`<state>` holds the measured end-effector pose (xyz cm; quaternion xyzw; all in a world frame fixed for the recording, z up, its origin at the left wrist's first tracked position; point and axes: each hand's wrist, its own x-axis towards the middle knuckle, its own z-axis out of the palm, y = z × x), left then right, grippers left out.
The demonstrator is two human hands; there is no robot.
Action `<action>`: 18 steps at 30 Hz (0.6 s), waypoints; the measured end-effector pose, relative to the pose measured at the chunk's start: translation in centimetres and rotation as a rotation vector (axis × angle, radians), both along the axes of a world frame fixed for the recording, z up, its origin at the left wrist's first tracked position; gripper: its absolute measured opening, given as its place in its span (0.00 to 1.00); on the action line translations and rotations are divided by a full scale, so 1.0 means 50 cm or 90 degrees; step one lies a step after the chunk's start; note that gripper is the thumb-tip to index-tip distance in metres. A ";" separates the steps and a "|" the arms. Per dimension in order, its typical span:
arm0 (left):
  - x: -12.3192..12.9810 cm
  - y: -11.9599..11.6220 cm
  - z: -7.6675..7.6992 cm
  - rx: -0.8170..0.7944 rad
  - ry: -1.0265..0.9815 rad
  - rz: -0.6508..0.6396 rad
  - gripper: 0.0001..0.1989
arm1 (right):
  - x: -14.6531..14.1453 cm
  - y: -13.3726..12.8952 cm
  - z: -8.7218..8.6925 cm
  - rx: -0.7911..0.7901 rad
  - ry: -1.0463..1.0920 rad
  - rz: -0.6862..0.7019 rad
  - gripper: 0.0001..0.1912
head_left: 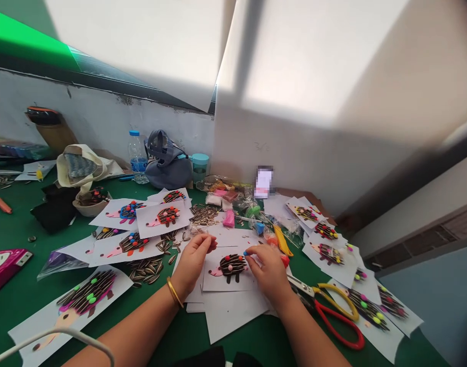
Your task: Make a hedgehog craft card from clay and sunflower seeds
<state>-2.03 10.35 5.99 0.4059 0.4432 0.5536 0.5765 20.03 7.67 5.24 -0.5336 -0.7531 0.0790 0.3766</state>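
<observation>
In front of me a hedgehog picture (232, 268) lies on a white sheet, with a pink snout, dark legs, sunflower-seed spines and red and pink balls. My right hand (269, 270) is at its right side, pinching a small blue clay ball (245, 253) between thumb and forefinger. On the other side, my left hand (195, 260) hovers by the sheet's upper left, a gold bangle on its wrist. Its fingertips are pressed together; whatever may be between them is hidden. Blank sheets (233, 316) lie underneath the picture.
Finished-looking hedgehog cards (163, 217) and loose sunflower seeds (147, 269) spread leftward. More cards (327, 253) overlap at the right, near red-and-yellow scissors (335, 316). Behind are clay packets (229, 218), a lit phone (263, 182), a bag (168, 165), a water bottle (137, 158) and a cup (200, 167).
</observation>
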 end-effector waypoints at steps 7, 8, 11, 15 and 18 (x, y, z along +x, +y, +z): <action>0.003 0.004 -0.011 0.035 0.152 -0.033 0.13 | -0.023 0.003 -0.005 0.035 -0.124 -0.026 0.06; 0.003 0.005 -0.011 0.034 0.163 -0.035 0.13 | -0.026 0.003 -0.006 0.034 -0.134 -0.035 0.05; 0.003 0.005 -0.010 0.033 0.187 -0.039 0.12 | -0.034 0.003 -0.006 0.027 -0.157 -0.055 0.04; 0.004 0.003 -0.004 0.032 0.200 -0.038 0.10 | -0.040 0.006 -0.006 0.015 -0.179 -0.061 0.03; 0.004 0.002 -0.001 0.029 0.208 -0.037 0.11 | -0.043 0.008 -0.007 0.007 -0.196 -0.060 0.03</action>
